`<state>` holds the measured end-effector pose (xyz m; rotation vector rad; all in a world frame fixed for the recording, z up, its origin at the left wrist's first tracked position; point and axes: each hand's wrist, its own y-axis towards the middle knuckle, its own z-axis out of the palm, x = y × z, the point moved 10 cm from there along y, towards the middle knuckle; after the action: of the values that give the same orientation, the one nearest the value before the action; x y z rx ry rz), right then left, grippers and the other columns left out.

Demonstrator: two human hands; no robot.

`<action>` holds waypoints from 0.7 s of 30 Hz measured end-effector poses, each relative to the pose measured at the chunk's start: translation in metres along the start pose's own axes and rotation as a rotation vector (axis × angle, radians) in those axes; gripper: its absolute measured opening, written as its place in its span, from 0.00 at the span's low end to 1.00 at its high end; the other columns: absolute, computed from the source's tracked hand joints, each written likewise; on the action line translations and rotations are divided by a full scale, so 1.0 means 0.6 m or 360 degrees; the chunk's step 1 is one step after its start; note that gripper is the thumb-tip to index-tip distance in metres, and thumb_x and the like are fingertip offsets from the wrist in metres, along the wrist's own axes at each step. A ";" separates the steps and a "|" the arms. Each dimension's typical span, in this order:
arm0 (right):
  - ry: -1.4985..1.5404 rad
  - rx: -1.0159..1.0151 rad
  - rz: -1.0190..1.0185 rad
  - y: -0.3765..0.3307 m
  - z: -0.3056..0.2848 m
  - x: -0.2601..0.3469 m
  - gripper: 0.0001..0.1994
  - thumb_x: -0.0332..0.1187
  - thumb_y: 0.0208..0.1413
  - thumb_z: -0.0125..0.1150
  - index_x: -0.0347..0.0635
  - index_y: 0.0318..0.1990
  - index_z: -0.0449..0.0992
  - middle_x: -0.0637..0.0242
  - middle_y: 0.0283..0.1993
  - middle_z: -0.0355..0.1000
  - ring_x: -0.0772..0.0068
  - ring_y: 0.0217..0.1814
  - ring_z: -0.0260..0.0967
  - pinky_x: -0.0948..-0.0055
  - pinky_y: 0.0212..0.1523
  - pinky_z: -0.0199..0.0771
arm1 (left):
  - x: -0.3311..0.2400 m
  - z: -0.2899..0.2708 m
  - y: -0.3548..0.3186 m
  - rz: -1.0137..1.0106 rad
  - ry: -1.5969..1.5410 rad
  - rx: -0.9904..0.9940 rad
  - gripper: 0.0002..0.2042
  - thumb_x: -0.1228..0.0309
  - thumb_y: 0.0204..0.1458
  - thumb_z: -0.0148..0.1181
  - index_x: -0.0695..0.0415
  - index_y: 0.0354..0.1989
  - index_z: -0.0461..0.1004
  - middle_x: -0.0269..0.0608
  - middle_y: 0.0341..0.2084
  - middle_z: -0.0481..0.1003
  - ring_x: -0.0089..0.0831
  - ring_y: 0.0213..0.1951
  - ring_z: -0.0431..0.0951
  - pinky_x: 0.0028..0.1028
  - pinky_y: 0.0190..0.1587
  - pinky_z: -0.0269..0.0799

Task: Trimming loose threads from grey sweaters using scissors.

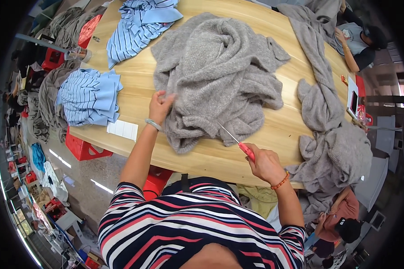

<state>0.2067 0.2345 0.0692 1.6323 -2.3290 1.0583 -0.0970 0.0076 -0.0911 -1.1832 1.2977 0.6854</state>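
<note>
A heap of grey knit garments lies bunched on the wooden table in front of me. My left hand is at the heap's left edge, fingers apart and slightly blurred, close to or touching the knit. In my right hand is a thin tool with a red handle and a slim metal shaft. The fingers wrap round the handle, and the shaft points up and left to the lower part of the heap. Its tip reaches the knit; whether it goes into it I cannot tell.
Two piles of blue striped cloth are at the table's left, with a white card nearby. More grey knitwear trails along the right side. A red stool stands beside the table. People work at the far right and lower right.
</note>
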 end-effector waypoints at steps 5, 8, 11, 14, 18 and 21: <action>-0.0070 -0.0053 -0.0082 0.016 0.006 -0.005 0.18 0.34 0.53 0.57 0.50 0.53 0.68 0.52 0.26 0.73 0.47 0.30 0.72 0.55 0.33 0.71 | -0.145 0.067 -0.034 0.0593 0.0583 -0.0169 0.28 0.63 0.43 0.69 0.67 0.50 0.68 0.42 0.35 0.76 0.28 0.37 0.73 0.29 0.43 0.69; -0.0087 -0.0144 -0.0197 0.001 -0.019 -0.009 0.17 0.33 0.53 0.56 0.48 0.52 0.68 0.53 0.26 0.73 0.49 0.30 0.73 0.56 0.32 0.71 | -0.189 0.075 -0.042 0.0430 0.0049 0.0018 0.20 0.73 0.44 0.65 0.65 0.47 0.71 0.40 0.37 0.75 0.24 0.38 0.72 0.24 0.43 0.69; -0.0051 -0.0216 -0.0189 -0.042 -0.040 -0.047 0.18 0.31 0.51 0.55 0.47 0.51 0.68 0.54 0.26 0.74 0.52 0.31 0.73 0.58 0.31 0.71 | -0.385 0.170 -0.175 0.0530 -0.0147 0.0326 0.16 0.79 0.45 0.61 0.64 0.44 0.72 0.37 0.36 0.74 0.19 0.38 0.72 0.19 0.41 0.68; 0.0071 -0.0372 -0.0402 -0.074 -0.066 -0.054 0.21 0.30 0.49 0.54 0.46 0.53 0.67 0.54 0.34 0.75 0.55 0.35 0.73 0.59 0.32 0.72 | -0.509 0.262 -0.339 0.0920 0.0064 0.0745 0.15 0.80 0.42 0.61 0.62 0.42 0.72 0.40 0.37 0.74 0.25 0.39 0.73 0.25 0.43 0.69; 0.0127 -0.0854 -0.0920 -0.136 -0.129 -0.038 0.19 0.32 0.54 0.51 0.42 0.55 0.67 0.58 0.46 0.73 0.57 0.46 0.71 0.62 0.44 0.73 | -0.576 0.420 -0.561 0.1252 -0.0308 0.2327 0.15 0.77 0.45 0.62 0.58 0.44 0.74 0.42 0.26 0.73 0.38 0.26 0.72 0.35 0.29 0.66; 0.0807 -0.1225 -0.0944 -0.198 -0.156 -0.119 0.21 0.35 0.58 0.50 0.43 0.58 0.65 0.60 0.56 0.68 0.62 0.58 0.64 0.66 0.60 0.62 | -0.591 0.504 -0.678 0.1804 -0.0181 0.2579 0.12 0.77 0.48 0.61 0.61 0.43 0.77 0.37 0.23 0.69 0.32 0.24 0.70 0.28 0.27 0.65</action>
<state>0.3113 0.3242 0.1636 1.3663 -1.4768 0.3138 0.3081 0.2385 0.3156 0.9549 1.7034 0.2028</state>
